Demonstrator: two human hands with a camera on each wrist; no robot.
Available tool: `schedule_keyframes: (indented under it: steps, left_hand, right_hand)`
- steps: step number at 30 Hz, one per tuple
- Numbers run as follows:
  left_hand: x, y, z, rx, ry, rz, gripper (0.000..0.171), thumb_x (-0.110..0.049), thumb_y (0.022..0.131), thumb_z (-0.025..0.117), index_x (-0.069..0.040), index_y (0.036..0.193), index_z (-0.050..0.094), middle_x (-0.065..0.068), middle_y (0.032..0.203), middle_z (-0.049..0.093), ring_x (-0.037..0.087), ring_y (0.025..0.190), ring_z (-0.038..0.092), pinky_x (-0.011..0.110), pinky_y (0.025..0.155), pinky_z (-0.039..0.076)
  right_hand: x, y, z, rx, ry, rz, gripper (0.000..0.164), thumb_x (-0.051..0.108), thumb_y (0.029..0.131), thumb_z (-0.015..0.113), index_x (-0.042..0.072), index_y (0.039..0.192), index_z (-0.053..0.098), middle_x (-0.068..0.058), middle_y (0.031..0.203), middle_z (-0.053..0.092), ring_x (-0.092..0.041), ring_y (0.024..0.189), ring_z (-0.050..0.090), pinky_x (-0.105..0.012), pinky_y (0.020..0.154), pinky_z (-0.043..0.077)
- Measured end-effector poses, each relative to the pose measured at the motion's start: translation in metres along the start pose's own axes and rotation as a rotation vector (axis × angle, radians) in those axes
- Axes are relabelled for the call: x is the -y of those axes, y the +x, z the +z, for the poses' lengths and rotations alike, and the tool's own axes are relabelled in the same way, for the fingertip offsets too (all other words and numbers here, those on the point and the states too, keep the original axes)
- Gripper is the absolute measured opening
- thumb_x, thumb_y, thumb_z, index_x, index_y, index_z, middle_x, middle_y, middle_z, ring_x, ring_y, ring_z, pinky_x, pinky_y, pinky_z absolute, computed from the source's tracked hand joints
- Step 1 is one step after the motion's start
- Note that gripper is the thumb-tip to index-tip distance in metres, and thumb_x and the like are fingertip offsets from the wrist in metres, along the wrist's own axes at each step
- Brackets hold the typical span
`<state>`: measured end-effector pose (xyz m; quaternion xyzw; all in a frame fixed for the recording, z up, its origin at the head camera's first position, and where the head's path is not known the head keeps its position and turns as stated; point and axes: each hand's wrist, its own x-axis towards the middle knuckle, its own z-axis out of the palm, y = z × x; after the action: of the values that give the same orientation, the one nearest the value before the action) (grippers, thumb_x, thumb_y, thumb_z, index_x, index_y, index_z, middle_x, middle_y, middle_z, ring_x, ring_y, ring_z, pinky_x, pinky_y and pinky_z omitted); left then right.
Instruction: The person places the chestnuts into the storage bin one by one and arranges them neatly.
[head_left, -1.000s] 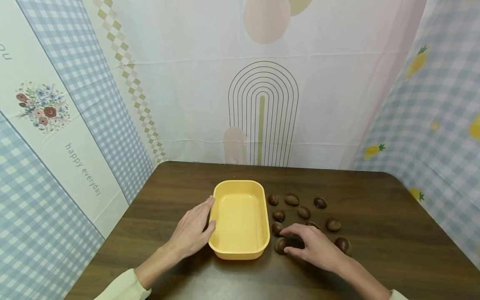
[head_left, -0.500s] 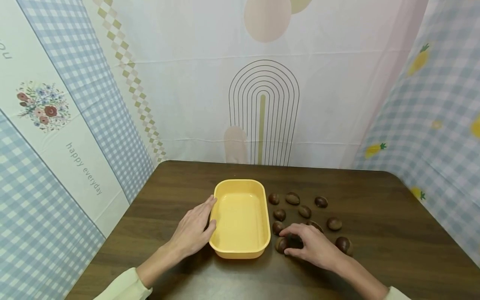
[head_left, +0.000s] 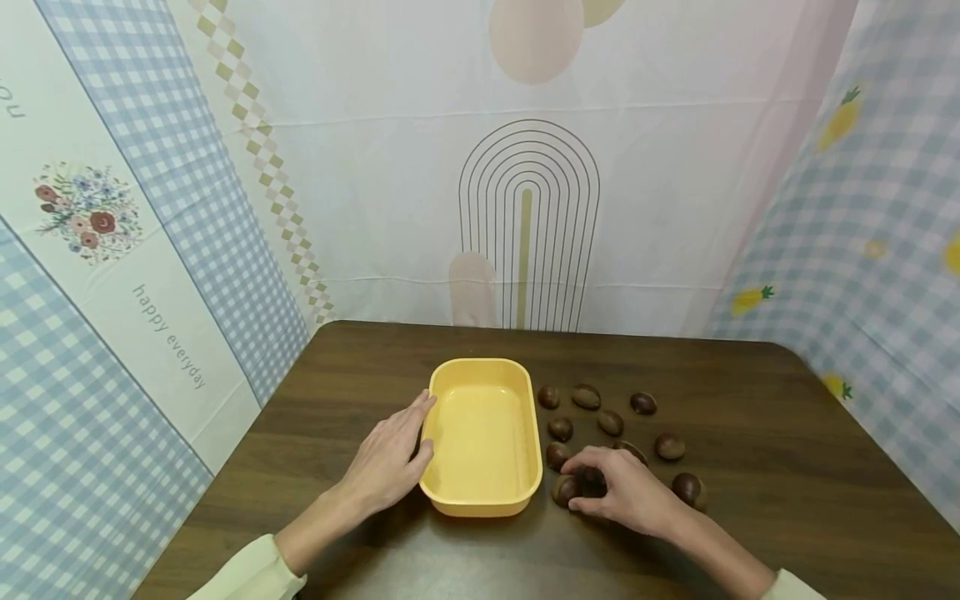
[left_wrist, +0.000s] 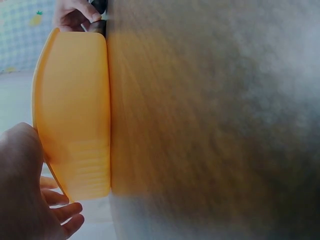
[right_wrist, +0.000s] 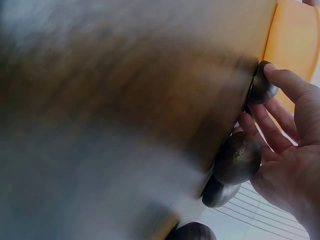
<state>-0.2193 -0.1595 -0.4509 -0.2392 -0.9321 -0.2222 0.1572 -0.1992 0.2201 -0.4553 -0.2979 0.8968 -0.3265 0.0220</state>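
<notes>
A yellow rectangular plastic bin sits on the dark wooden table. My left hand rests along the bin's left side, fingertips and thumb at the rim; the left wrist view shows its fingers against the bin wall. Right of the bin, my right hand pinches a brown chestnut between thumb and fingers, low at the tabletop. In the right wrist view the thumb lies on this chestnut, with fingers on its other side. Another chestnut lies just beyond my right fingertips.
Several more chestnuts lie scattered to the right, among them one at the back and a large one beside my right wrist. One chestnut is partly hidden behind my right hand. A printed cloth hangs behind the table.
The right fingers have drawn slightly closer around the chestnut, which stays in nearly the same place. The left hand and the bin have hardly moved, apart from a small shift of the view.
</notes>
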Motion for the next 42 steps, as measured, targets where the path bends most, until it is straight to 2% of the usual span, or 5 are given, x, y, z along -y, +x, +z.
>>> schedule_keyframes:
  steps: [5,12,22,33,42]
  left_hand:
    - [0.000,0.000,0.001,-0.002,-0.005,-0.003,0.058,-0.015,0.101,0.063,-0.002,0.156,0.050,0.014,0.164,0.045,0.034,0.141,0.054,0.061,0.108,0.045]
    - [0.000,-0.001,0.001,0.003,-0.007,-0.013,0.059,-0.015,0.101,0.063,-0.004,0.157,0.049,0.013,0.165,0.044,0.033,0.142,0.054,0.062,0.108,0.045]
    - [0.000,0.000,0.001,0.022,-0.021,-0.027,0.061,-0.016,0.102,0.061,-0.001,0.159,0.045,0.012,0.166,0.042,0.030,0.145,0.052,0.059,0.110,0.046]
    - [-0.001,-0.001,0.000,0.040,-0.027,-0.044,0.062,-0.016,0.103,0.060,0.000,0.160,0.043,0.012,0.166,0.042,0.030,0.146,0.050,0.060,0.111,0.044]
    - [-0.001,-0.001,0.000,0.038,-0.029,-0.048,0.062,-0.016,0.103,0.060,0.000,0.161,0.043,0.011,0.167,0.040,0.030,0.146,0.050,0.058,0.111,0.045]
  right_hand:
    - [-0.004,-0.001,0.001,-0.016,0.047,0.002,0.033,0.021,0.087,0.089,0.016,0.116,0.076,0.012,0.105,0.071,-0.009,0.087,0.063,-0.030,0.072,0.055]
    - [-0.007,-0.002,0.000,-0.024,0.093,0.022,0.033,0.018,0.087,0.088,0.015,0.116,0.074,0.010,0.100,0.070,-0.012,0.086,0.063,-0.031,0.071,0.056]
    - [-0.007,-0.001,-0.004,-0.060,0.125,0.025,0.035,0.013,0.087,0.087,0.010,0.119,0.072,0.005,0.103,0.070,-0.016,0.086,0.064,-0.030,0.070,0.056]
    - [-0.006,0.006,-0.018,-0.111,0.114,0.049,0.034,0.013,0.088,0.086,0.011,0.119,0.072,0.004,0.101,0.069,-0.018,0.086,0.065,-0.029,0.070,0.056]
    - [-0.002,0.022,-0.034,-0.127,0.139,0.038,0.034,0.010,0.089,0.084,0.009,0.121,0.072,0.001,0.095,0.069,-0.017,0.080,0.063,-0.030,0.066,0.055]
